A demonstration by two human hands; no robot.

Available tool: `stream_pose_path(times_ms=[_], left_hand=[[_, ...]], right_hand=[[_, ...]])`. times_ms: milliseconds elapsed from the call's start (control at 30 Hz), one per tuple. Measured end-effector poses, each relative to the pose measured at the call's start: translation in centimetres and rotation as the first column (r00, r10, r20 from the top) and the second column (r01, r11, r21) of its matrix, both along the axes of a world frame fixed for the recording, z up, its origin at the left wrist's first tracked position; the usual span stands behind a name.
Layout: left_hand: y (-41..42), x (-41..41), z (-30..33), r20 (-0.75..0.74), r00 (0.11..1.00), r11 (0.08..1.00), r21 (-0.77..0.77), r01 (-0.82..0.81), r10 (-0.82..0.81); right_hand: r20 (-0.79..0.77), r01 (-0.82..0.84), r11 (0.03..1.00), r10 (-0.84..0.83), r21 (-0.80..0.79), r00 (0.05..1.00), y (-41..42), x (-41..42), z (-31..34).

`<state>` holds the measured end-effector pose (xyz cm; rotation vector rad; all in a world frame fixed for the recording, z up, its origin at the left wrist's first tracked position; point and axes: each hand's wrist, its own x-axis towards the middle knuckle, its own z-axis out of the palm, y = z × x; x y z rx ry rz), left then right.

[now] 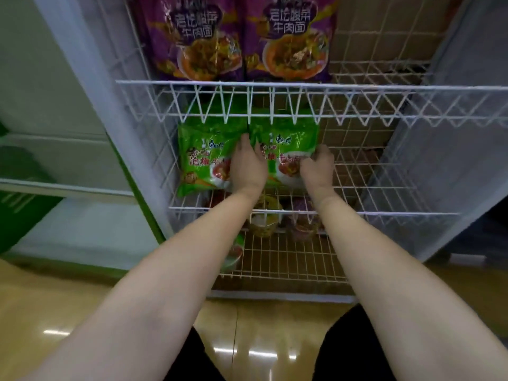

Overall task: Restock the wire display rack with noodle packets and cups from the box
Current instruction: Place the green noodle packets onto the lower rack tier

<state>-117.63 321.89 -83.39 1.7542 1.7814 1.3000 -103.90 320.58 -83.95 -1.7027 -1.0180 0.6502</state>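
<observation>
A white wire display rack fills the view. On its middle shelf two green noodle packets stand upright side by side. My left hand grips the left edge of the right green packet, and my right hand pinches its right edge. The left green packet stands free beside it. Two purple noodle packets stand on the shelf above. Noodle cups sit on the lowest shelf, partly hidden by my forearms. The box is out of view.
The right half of the middle shelf and of the upper shelf holds no packets. A green-trimmed cabinet stands to the left. Glossy tan floor lies below the rack, with my dark-clothed knees at the bottom edge.
</observation>
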Motion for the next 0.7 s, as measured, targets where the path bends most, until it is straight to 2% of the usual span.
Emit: stream_pose_path(times_ms=[133, 300, 400, 467, 533, 600, 700], left_hand=[[-0.8, -0.1, 0.0, -0.036, 0.999, 1.0, 0.009, 0.02, -0.02], [-1.5, 0.0, 0.6, -0.182, 0.982, 0.998, -0.041, -0.046, 0.038], [-1.6, 0.1, 0.6, -0.215, 0.976, 0.999, 0.028, -0.04, 0.045], [-1.9, 0.1, 0.5, -0.322, 0.946, 0.996, 0.093, -0.017, 0.046], [-2.0, -0.3, 0.6, -0.414, 0.91, 0.996, 0.091, 0.003, 0.035], [-1.4, -0.9, 1.2, -0.492, 0.87, 0.998, 0.021, 0.054, -0.036], [0.2, -2.7, 1.1, -0.628, 0.764, 0.989, -0.073, 0.128, -0.146]], right_hand=[[-0.06, 0.016, 1.0, -0.015, 0.023, 0.998, -0.5, 0.2, -0.1], [-0.078, -0.031, 0.999, 0.032, 0.017, 0.996, -2.1, -0.2, 0.6], [-0.028, -0.077, 0.997, 0.077, -0.004, 0.997, -2.1, -0.4, 0.3], [0.022, -0.079, 0.996, 0.08, -0.037, 0.997, -2.0, -0.3, 0.2], [0.04, -0.078, 0.996, 0.08, -0.053, 0.996, -2.0, -0.4, 0.1], [0.078, -0.111, 0.992, 0.115, -0.06, 0.99, -2.0, -0.6, 0.2], [0.125, -0.155, 0.983, 0.167, -0.099, 0.978, -1.2, -0.9, -0.2]])
